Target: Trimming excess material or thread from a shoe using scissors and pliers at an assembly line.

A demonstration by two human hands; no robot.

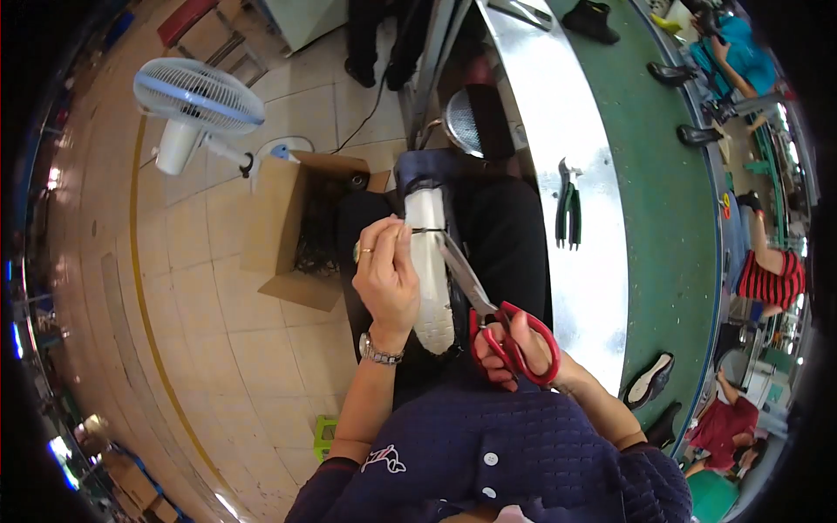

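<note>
A shoe lies upside down along my lap, its pale sole side [427, 288] facing up with black upper at the edges. My left hand [385, 275] is beside it, fingers pinched on the end of a thin dark strip [427, 230] that crosses the sole. In my right hand [514, 349] is a pair of red-handled scissors [466, 277], thumb and fingers through the loops. The blades point up and left, their tips at the shoe's right edge just below the strip. How far apart the blades are is hard to make out.
An open cardboard box [283, 235] with dark scraps stands left, near a white fan [199, 96]. At right, green-handled pliers [568, 205] lie on a metal ledge [588, 288] beside a green conveyor belt [654, 235] carrying shoes [649, 381]. Several people sit beyond.
</note>
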